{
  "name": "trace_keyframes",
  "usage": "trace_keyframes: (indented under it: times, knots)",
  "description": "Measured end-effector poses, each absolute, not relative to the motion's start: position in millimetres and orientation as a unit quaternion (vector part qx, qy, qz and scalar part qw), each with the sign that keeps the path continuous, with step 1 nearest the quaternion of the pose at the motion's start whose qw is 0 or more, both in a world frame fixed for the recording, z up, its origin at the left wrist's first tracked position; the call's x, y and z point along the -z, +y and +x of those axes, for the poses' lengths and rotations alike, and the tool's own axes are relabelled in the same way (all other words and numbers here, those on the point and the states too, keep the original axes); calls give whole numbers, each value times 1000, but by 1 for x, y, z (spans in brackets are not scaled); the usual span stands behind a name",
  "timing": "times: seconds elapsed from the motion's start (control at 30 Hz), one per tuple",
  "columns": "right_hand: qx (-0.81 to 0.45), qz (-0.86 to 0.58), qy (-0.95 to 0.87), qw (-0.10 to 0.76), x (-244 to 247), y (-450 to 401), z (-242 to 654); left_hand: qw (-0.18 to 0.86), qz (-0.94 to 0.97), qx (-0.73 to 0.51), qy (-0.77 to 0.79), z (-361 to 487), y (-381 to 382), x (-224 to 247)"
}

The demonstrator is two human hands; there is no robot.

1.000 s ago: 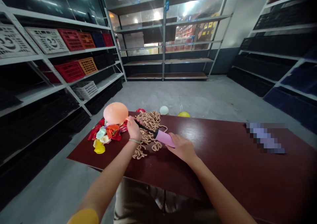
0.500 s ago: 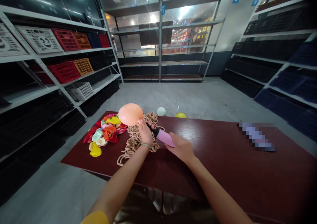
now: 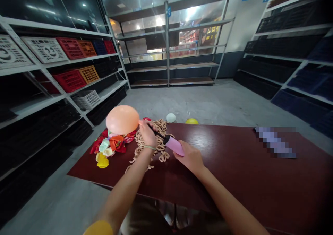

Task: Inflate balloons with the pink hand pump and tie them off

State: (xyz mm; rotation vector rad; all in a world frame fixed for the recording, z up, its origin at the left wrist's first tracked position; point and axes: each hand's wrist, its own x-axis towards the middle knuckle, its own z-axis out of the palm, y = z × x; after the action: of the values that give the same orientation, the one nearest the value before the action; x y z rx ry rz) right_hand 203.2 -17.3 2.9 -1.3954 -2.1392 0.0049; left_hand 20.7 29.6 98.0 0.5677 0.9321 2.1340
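Note:
A partly inflated peach balloon [image 3: 122,120] points away to the left. My left hand [image 3: 147,132] is closed round its neck, at the front end of a balloon pump [image 3: 174,146] with a pink body and a black shaft. My right hand [image 3: 191,157] is wrapped round the pink body. A length of black shaft shows between my two hands. Beneath them lies a tangled heap of beige rope [image 3: 162,125]. Several limp, uninflated balloons [image 3: 117,144] in red, orange, yellow and pale colours lie left of the rope, partly covered by the peach balloon.
Everything rests on a dark red table [image 3: 221,165]; a pixelated purplish item [image 3: 277,143] lies at its right. Beyond the far edge are a white balloon [image 3: 171,117] and a yellow balloon [image 3: 191,121]. Shelves with crates [image 3: 70,79] line the left, and a metal rack [image 3: 168,54] stands behind.
The peach balloon has grown and shifted left. My left hand has moved left, away from my right hand, and more of the pump's black shaft shows. My right hand has barely moved.

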Motion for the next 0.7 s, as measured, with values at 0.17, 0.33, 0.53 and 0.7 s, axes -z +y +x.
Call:
trace_keyframes:
  times: [0.17, 0.33, 0.53, 0.7]
  knots:
    - [14, -517, -808, 281, -3, -15, 213, 434, 231, -791, 364, 53, 28, -65]
    - [20, -479, -844, 240, -9, -11, 216, 397, 204, -806, 389, -20, 39, -82]
    - [69, -491, -836, 236, -12, -5, 221, 366, 151, -843, 365, -54, 50, -100]
    - [97, -518, -824, 209, -9, -8, 221, 392, 145, -839, 348, 17, 46, -61]
